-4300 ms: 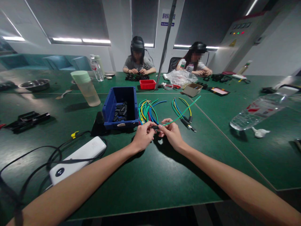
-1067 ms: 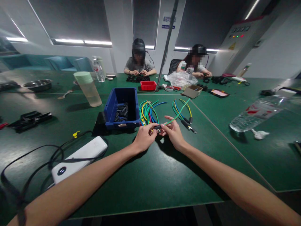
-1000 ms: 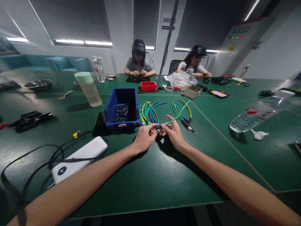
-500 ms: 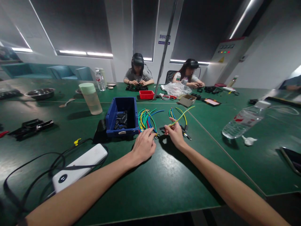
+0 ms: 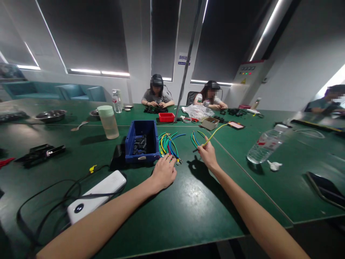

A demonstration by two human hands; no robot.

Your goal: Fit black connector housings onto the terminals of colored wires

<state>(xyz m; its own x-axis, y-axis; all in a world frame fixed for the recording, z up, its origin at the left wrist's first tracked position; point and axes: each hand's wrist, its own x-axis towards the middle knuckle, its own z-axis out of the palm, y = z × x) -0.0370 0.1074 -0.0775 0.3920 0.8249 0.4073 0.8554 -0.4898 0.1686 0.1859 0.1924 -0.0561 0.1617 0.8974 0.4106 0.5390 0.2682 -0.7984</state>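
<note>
My right hand [image 5: 207, 155] pinches a yellow-green wire [image 5: 216, 131] that has a black sleeve at its near end. It holds the wire just above a small pile of coloured wires [image 5: 194, 138]. My left hand [image 5: 164, 172] lies on the green table [image 5: 188, 205], fingers spread, with its fingertips at the terminal ends of a larger bundle of coloured wires [image 5: 167, 143]. A blue bin [image 5: 140, 155] with several small black sleeves inside stands just left of that bundle.
A cup with a green lid [image 5: 108, 122] stands behind the bin. A white power bank [image 5: 97, 196] with black cables lies near left, and a water bottle [image 5: 265, 145] and a phone [image 5: 326, 185] lie to the right. Two people work across the table beside a red tray [image 5: 166, 117].
My hands have come apart. The right hand carried the wire right, over the small pile. The left hand let go and dropped onto the big bundle's ends. The view tilted upward.
</note>
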